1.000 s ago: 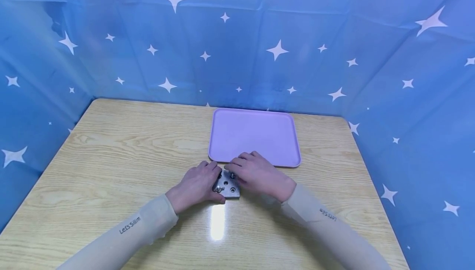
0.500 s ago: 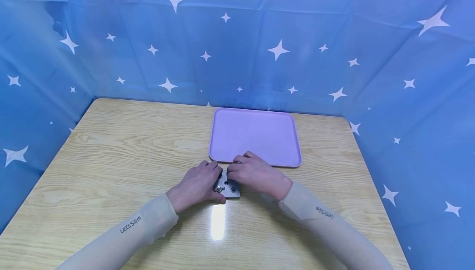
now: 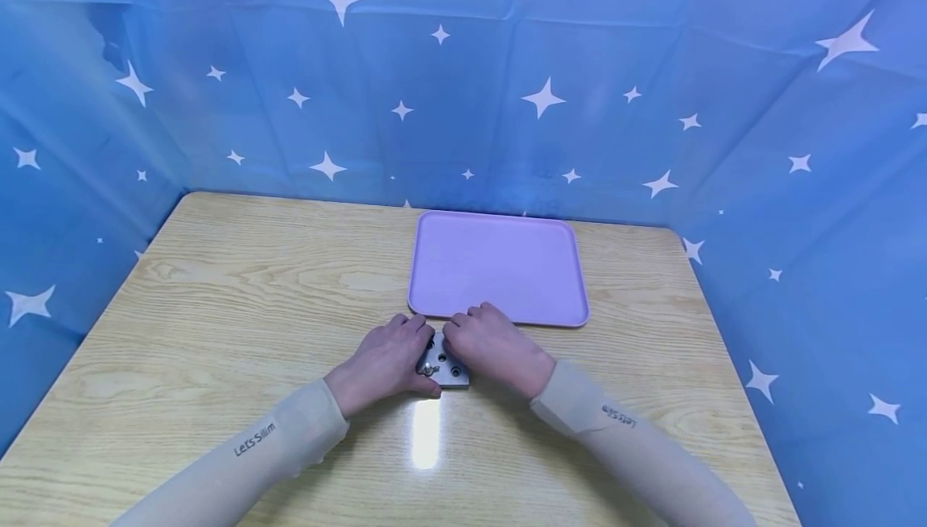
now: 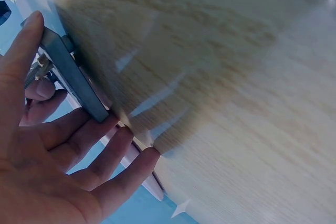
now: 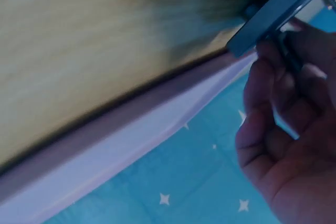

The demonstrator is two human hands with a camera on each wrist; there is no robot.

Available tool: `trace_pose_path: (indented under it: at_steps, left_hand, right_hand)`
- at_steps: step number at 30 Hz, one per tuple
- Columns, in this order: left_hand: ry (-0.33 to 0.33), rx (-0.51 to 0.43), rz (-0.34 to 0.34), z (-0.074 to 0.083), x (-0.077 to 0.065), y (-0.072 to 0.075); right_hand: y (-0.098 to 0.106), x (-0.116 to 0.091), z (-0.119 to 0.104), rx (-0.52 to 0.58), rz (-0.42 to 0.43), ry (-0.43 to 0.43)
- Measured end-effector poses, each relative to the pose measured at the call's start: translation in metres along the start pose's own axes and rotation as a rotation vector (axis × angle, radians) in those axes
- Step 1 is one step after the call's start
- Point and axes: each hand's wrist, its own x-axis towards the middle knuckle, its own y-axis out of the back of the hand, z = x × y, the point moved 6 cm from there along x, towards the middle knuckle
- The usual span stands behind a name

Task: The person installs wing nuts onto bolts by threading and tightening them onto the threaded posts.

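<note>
A small metal plate [image 3: 444, 380] with several holes lies just in front of the purple tray in the head view. My left hand [image 3: 384, 362] holds it at its left side, the thumb at the near edge and fingertips at the far end. A silver wing nut [image 3: 428, 369] sits on its near left corner. The left wrist view shows the plate edge-on [image 4: 84, 85], with a bolt head [image 4: 68, 42] beneath. Over the far right corner, my right hand [image 3: 488, 343] pinches a dark wing nut [image 5: 289, 54], partly hidden by the curled fingers.
The purple tray [image 3: 500, 265] rests on the wood-grain table [image 3: 290, 269] just beyond the hands. A blue curtain [image 3: 449, 76] with white stars hangs behind the table and at both sides.
My right hand has closed in over the plate's far right corner and turned, its wrist and forearm shifting left. The left hand and the plate have stayed put.
</note>
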Motion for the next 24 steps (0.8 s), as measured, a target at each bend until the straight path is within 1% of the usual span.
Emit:
trace_pose_path:
  at_steps: [4, 8, 11, 14, 15, 18, 21, 24]
  left_hand:
    - [0.005, 0.000, -0.002, 0.000, 0.000, 0.000]
    - [0.006, 0.000, -0.006, 0.000, 0.001, -0.001]
    - [-0.004, 0.008, 0.002, 0.001, 0.000, -0.001]
    - [-0.011, 0.014, 0.016, 0.001, 0.000, 0.000]
    - [-0.012, 0.015, 0.018, 0.001, 0.000, 0.000]
    - [-0.007, 0.011, 0.012, 0.001, 0.000, 0.001]
    - [0.001, 0.009, -0.001, 0.000, 0.000, 0.000]
    - [0.005, 0.008, -0.011, 0.000, 0.001, -0.002]
  right_hand:
    - [0.000, 0.001, -0.003, 0.007, -0.009, -0.043]
    - [0.000, 0.001, -0.003, 0.020, -0.011, -0.065]
    - [0.002, -0.001, 0.002, 0.080, -0.020, -0.108]
    - [0.007, -0.005, 0.009, 0.166, -0.084, -0.121]
    - [0.009, -0.007, 0.011, 0.189, -0.108, -0.108]
    - [0.013, -0.013, 0.014, 0.210, -0.174, -0.021]
    - [0.015, -0.016, 0.013, 0.194, -0.164, 0.057]
    - [0.014, -0.017, 0.012, 0.155, -0.135, 0.099]
